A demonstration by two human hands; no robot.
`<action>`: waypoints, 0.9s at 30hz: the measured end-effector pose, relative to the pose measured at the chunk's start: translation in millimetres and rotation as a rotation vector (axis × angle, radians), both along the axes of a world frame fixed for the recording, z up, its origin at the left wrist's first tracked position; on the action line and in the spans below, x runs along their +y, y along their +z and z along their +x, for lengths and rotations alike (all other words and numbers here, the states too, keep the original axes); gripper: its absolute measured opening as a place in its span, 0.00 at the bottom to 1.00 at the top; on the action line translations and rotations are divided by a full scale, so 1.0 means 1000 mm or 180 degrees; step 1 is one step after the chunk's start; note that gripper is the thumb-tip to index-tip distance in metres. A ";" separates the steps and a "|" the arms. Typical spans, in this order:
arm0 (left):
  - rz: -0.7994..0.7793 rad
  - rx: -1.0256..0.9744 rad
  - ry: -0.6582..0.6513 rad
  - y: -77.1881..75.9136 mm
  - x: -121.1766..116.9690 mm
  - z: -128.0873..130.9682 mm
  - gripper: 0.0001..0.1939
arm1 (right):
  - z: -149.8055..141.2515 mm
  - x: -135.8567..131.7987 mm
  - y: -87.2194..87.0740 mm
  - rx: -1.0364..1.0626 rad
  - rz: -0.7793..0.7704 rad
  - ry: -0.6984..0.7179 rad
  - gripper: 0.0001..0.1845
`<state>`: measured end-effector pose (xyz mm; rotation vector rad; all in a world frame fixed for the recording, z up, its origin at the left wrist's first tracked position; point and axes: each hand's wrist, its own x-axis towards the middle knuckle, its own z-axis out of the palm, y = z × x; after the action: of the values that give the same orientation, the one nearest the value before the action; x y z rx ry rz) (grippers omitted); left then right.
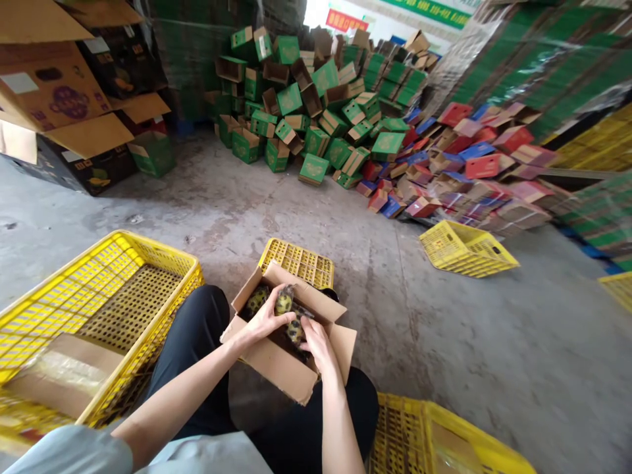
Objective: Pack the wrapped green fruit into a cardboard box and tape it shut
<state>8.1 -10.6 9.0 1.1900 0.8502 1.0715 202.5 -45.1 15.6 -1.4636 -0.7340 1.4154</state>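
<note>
An opened cardboard box (pixel 281 368) rests between my knees with its flaps folded out. Inside it lie plastic-wrapped yellow-green fruit (pixel 257 299) with dark patches. My left hand (pixel 269 319) is closed around a wrapped fruit (pixel 285 301) over the middle of the box, thumb stretched toward the right. Fingers bent, my right hand (pixel 318 339) grips another wrapped fruit (pixel 295 331) just beside it. Whether these two share one wrapper I cannot tell. My hands hide part of the box's inside.
A yellow crate (pixel 192 266) holding a flattened, taped carton stands at my left. Another yellow crate (pixel 474 434) is at lower right, and an upturned one (pixel 301 260) sits behind the box. Piled green cartons (pixel 316 168) and red-and-blue cartons (pixel 484 166) fill the back.
</note>
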 end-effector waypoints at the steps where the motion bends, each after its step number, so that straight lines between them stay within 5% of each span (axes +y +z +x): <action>1: 0.0033 0.0061 -0.0048 -0.002 0.000 0.000 0.39 | -0.002 0.000 -0.001 -0.0256 -0.0098 0.0241 0.14; 7: 0.0106 0.0719 -0.0111 -0.016 0.007 0.008 0.23 | 0.012 0.007 0.001 -0.2012 -0.0099 0.1184 0.06; 13: 0.0222 0.1204 -0.0214 -0.024 0.004 0.014 0.24 | 0.007 0.019 -0.008 -0.3176 -0.0267 0.1956 0.45; 16: 0.0271 0.1326 -0.0271 -0.024 0.004 0.015 0.19 | -0.002 0.023 -0.011 -0.3538 -0.0295 0.2209 0.51; 21: 0.0277 0.1376 -0.0052 -0.030 0.008 0.015 0.12 | -0.005 0.018 0.002 -0.3914 -0.0093 0.2227 0.38; 27: 0.0243 0.1327 0.0124 -0.034 0.008 0.017 0.12 | 0.014 0.001 0.044 -0.3926 0.0547 0.1904 0.17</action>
<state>25.4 -2.6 -24.8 1.4951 1.1639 0.9050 216.2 -44.3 59.5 -2.0011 -2.1191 0.6319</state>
